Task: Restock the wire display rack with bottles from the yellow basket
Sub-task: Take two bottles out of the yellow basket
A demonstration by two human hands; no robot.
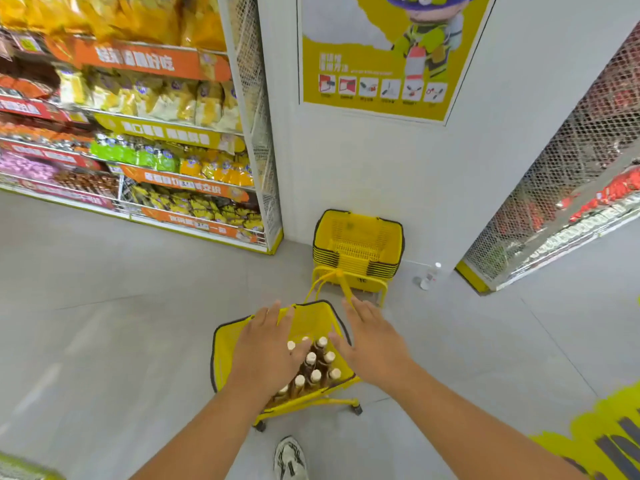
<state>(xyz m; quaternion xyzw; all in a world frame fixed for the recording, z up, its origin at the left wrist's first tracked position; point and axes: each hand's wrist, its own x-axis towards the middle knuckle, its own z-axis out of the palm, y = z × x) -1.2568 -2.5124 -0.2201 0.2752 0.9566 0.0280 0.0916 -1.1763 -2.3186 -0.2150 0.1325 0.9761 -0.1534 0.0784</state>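
A yellow basket (225, 344) on a wheeled yellow frame stands on the floor just in front of me. Several brown bottles (317, 370) with white caps stand upright in its right half. My left hand (265, 344) hovers over the basket's left side with fingers spread, its fingertips near the bottle caps. My right hand (372, 344) reaches over the basket's right rim, fingers straight. Neither hand holds anything. No wire display rack for bottles is identifiable in view.
A stack of empty yellow baskets (358, 247) sits against the white pillar (381, 188) ahead. A clear bottle (429, 276) lies on the floor beside it. Snack shelves (138, 157) fill the left, and a mesh-sided shelf (561, 202) stands right. My shoe (290, 459) is below.
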